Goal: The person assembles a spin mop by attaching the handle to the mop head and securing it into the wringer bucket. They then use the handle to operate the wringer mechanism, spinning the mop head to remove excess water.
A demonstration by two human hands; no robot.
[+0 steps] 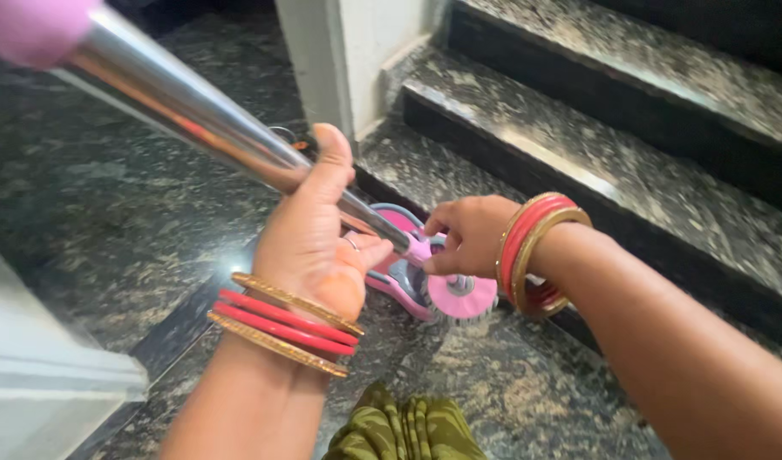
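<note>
While both hands worked at the mop, entries ran near to far:
Left hand [310, 243]: palm up, grip loosely cupping steel handle [195, 115].
Right hand [467, 234]: wrist bent, fingers pinched on pink mop head [446, 285], floor-level by stairs [595, 128].
Risk: loose cupping might let handle slip, twisting joint.

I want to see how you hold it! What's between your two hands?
In the head view, the shiny pole runs from the left hand down to the pink joint beside the right hand, above the pink mop head.
</note>
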